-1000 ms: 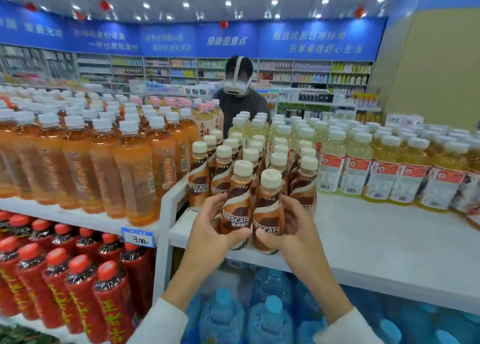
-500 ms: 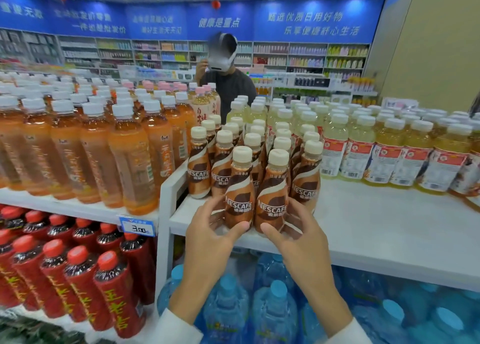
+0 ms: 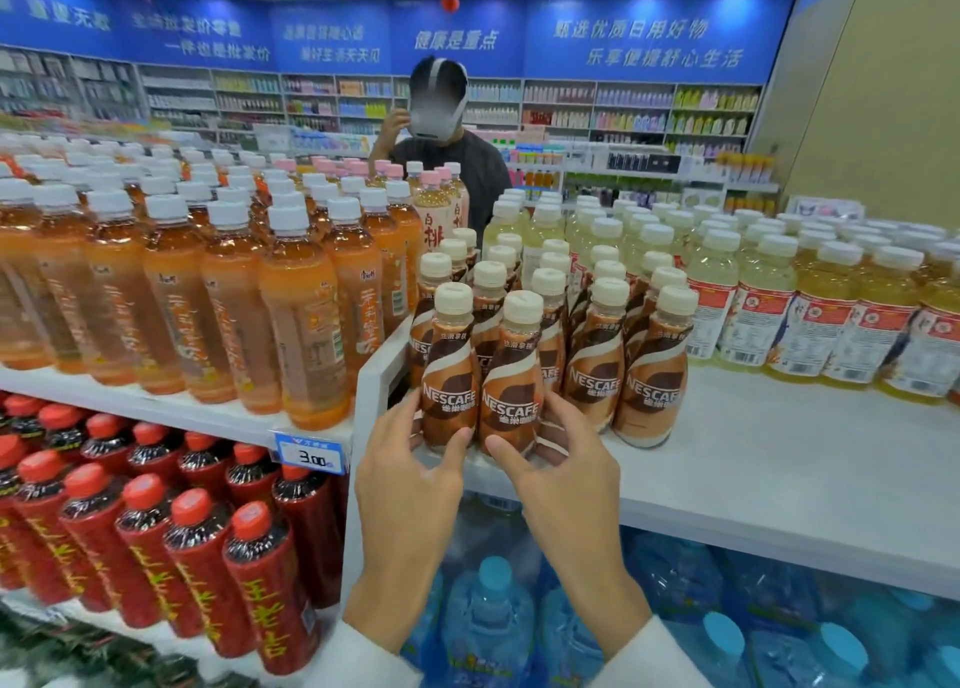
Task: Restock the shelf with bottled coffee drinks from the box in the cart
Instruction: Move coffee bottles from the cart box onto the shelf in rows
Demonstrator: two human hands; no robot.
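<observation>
Two cream-capped brown Nescafe btls upright, side by side, near front edge of white shelf.

A single head-worn camera — facing forward and slightly down — sits close before the shelf.

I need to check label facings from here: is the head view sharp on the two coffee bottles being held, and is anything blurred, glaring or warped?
Head view: labels on the left coffee bottle and right coffee bottle read sharp; head view, mild ceiling-light sheen on the orange tea bottles; head view, back-wall shelves are soft, and the yellow wall leans from wide-angle distortion.
</observation>
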